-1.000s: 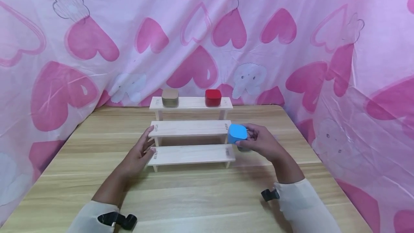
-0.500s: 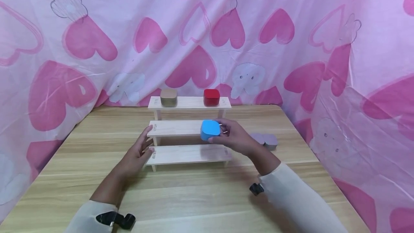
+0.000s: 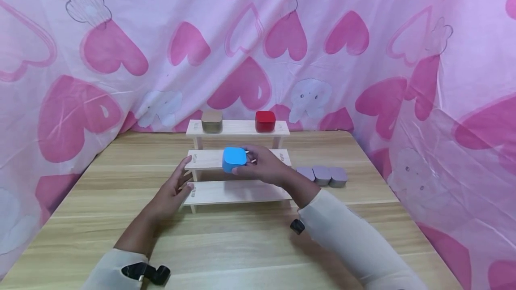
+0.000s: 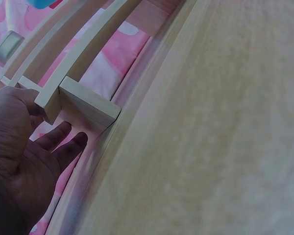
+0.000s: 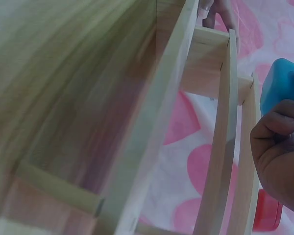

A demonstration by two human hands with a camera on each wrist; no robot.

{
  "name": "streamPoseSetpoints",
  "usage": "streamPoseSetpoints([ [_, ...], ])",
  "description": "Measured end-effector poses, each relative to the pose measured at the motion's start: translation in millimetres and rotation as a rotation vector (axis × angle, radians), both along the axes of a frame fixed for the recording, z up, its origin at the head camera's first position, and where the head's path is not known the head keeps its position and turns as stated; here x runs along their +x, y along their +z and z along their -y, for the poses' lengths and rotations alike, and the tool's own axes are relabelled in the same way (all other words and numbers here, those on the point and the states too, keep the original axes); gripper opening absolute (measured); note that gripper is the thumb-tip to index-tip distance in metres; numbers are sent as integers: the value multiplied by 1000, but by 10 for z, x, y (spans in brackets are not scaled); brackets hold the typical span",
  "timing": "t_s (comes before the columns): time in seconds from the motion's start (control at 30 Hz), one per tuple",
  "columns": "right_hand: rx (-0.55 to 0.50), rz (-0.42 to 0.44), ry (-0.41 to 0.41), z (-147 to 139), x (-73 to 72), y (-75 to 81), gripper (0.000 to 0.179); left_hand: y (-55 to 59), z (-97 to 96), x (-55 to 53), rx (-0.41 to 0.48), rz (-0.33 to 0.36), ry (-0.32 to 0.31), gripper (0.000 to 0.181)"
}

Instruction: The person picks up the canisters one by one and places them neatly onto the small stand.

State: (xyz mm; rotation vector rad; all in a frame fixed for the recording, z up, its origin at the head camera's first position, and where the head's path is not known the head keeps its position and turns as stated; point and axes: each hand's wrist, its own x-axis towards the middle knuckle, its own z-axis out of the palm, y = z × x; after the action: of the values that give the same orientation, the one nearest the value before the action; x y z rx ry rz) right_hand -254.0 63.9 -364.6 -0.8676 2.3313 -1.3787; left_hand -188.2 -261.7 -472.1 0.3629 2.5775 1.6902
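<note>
A blue rounded-square block (image 3: 234, 159) is pinched between the thumb and fingers of my right hand (image 3: 264, 164), over the middle board of a three-step wooden rack (image 3: 238, 193). In the right wrist view the blue block (image 5: 280, 85) shows at the right, with the hand curled round its lower side. My left hand (image 3: 171, 194) touches the rack's left end, its thumb by the lowest board and fingers reaching to the middle one. The left wrist view shows these fingers (image 4: 63, 139) spread loosely beside the board ends.
On the top board stand a tan block (image 3: 212, 121) at the left and a red block (image 3: 265, 121) at the right. Several mauve-grey blocks (image 3: 322, 176) sit in a row on the table right of the rack. A pink heart-print cloth (image 3: 242, 26) hangs behind.
My right hand has carried the blue block leftward, from the rack's right end to over the middle board, uncovering the mauve-grey blocks. The left hand has stayed in place.
</note>
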Motion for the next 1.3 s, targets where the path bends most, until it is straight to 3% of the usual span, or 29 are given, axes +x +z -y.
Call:
streamPoseSetpoints([
  [0.13, 4, -16, 25, 85, -41, 43, 57, 8, -15, -8, 11, 19, -1, 83],
  [0.43, 63, -25, 1, 305, -126, 101, 52, 44, -21, 3, 1, 34, 5, 83],
  [0.6, 57, 5, 1, 442, -192, 92, 57, 37, -11, 21, -10, 14, 1, 82],
  [0.8, 48, -22, 70, 570, -278, 53, 47, 8, -1, 20, 5, 14, 2, 81],
  [0.97, 58, 11, 75, 617, -318, 47, 40, -21, -11, -7, 5, -17, -12, 81],
  [1.3, 109, 29, 53, 668, -345, 50, 50, -16, -8, -2, -7, 5, 0, 81],
])
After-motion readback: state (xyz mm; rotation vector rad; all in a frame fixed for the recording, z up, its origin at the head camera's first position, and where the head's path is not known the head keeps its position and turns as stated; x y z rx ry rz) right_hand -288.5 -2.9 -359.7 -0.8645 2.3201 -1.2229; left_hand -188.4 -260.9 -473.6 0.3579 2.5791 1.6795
